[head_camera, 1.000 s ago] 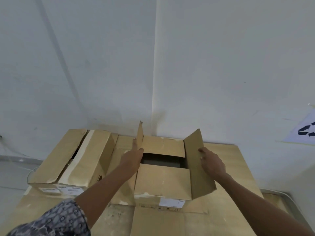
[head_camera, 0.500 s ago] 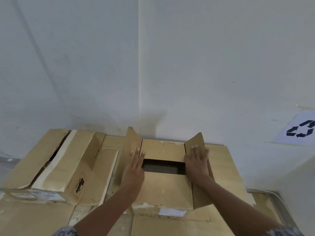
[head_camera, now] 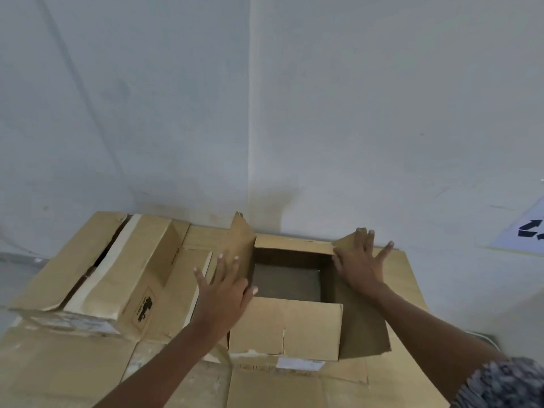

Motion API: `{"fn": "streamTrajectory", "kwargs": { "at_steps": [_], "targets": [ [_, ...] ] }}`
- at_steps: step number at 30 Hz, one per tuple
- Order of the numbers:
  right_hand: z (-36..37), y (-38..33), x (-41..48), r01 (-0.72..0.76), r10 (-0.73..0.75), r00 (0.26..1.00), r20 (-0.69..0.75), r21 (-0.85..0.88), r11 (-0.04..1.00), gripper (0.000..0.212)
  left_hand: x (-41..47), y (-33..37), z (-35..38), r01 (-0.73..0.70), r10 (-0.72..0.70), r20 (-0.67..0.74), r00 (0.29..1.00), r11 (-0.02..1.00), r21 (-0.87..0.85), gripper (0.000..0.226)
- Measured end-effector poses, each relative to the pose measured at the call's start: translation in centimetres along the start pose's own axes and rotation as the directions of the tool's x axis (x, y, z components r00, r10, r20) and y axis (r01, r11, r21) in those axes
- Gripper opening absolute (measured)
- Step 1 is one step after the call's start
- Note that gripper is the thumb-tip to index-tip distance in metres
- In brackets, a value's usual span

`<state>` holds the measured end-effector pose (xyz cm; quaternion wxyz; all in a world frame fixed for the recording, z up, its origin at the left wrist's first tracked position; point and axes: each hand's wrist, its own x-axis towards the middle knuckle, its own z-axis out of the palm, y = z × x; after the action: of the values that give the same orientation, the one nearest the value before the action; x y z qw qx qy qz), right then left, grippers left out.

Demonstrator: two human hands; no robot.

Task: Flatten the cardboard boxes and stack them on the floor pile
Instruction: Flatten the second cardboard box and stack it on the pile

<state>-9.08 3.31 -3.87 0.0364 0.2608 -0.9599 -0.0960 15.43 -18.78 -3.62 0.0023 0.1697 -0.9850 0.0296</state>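
An open brown cardboard box (head_camera: 284,325) stands in the middle, its dark inside showing between four spread flaps. My left hand (head_camera: 225,290) lies flat with straight fingers on the box's left flap. My right hand (head_camera: 360,265) presses with spread fingers on the right flap, which is folded outward. A second, partly crushed box (head_camera: 117,275) with a pale tape strip sits to the left. Both boxes rest on flattened cardboard sheets (head_camera: 59,366) on the floor.
White walls meet in a corner right behind the boxes. A paper sign with a recycling symbol (head_camera: 530,231) hangs on the right wall. Bare grey floor shows at the far left (head_camera: 17,272).
Both hands have pushed the side flaps outward and down. The box opening now shows wider, and my view has come closer.
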Motion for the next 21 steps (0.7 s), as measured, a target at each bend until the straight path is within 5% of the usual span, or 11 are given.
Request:
{"fn": "streamTrajectory", "kwargs": {
  "at_steps": [4,7,9,21],
  "targets": [
    [-0.9,0.6,0.8,-0.098,0.089,0.995,0.04,0.372,0.923,0.022,-2.1,0.1,-1.2,0.218,-0.191,0.148,0.971,0.955,-0.203,0.065],
    [-1.4,0.3,0.2,-0.031,0.06,0.997,-0.042,0.494,0.869,0.022,-3.0,-0.3,-1.1,0.382,-0.19,0.365,0.911,0.721,-0.579,0.06],
    [-2.1,-0.7,-0.9,0.002,0.051,0.994,-0.092,0.507,0.862,0.021,-3.1,0.1,-1.5,0.333,-0.13,0.322,0.938,0.601,-0.727,0.038],
    [-3.9,-7.4,-6.7,-0.022,0.005,0.999,0.032,0.555,0.832,0.03,1.5,0.2,-3.7,0.304,-0.149,0.266,0.952,0.53,-0.792,0.036]
  ]
}}
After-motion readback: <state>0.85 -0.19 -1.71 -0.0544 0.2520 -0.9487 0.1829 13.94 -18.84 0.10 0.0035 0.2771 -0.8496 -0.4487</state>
